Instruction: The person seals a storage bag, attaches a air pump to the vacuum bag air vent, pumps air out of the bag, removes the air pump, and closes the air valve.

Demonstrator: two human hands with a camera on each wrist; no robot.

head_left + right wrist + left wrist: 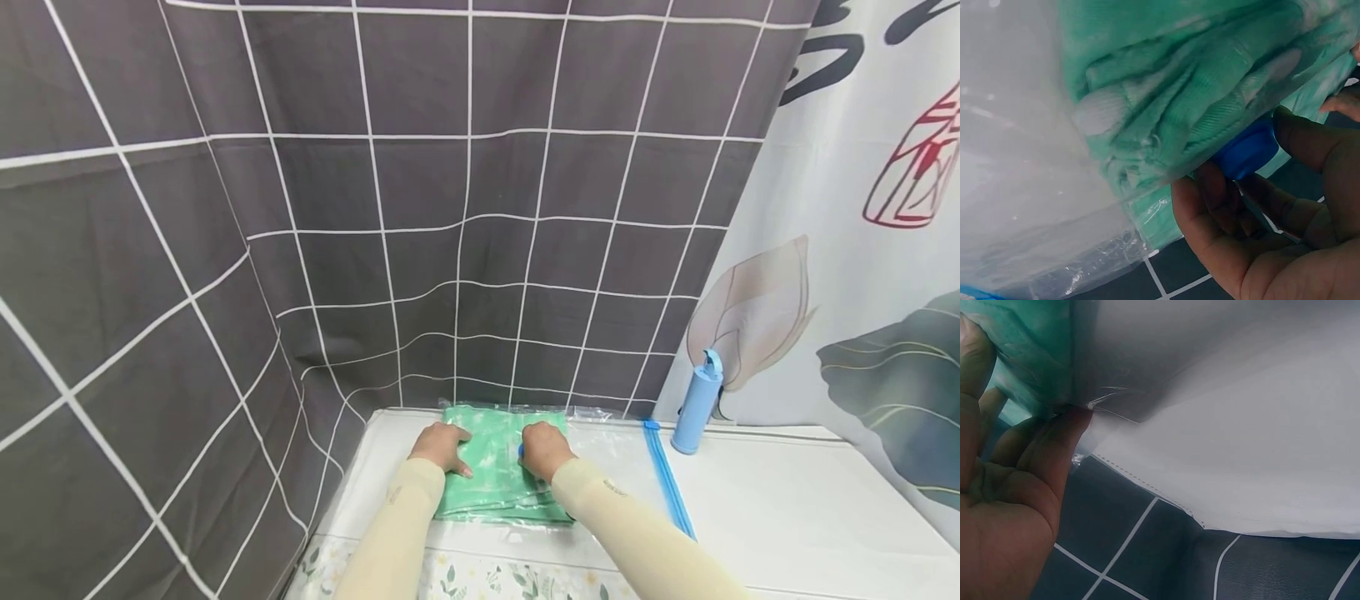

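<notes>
A clear plastic storage bag (611, 454) lies flat with folded green clothing (491, 446) inside, its ribbed fabric showing through the film in the right wrist view. My left hand (441, 447) rests on the bag's left part, thumb spread away from the fingers. In the left wrist view, its fingers (1054, 447) lie along the bag's edge. Over the right half of the clothing, my right hand (545, 450) pinches a round blue valve cap (1250, 150) on the bag between thumb and fingers. From the head view, most of that cap is hidden by the hand.
A blue zip strip (667, 483) runs along the bag's right end. Beyond it, a light-blue cylindrical pump (697, 408) stands upright at the back. The white tabletop (757, 500) meets a dark grid-patterned curtain (420, 250) behind and at the left. Floral cloth covers the front edge.
</notes>
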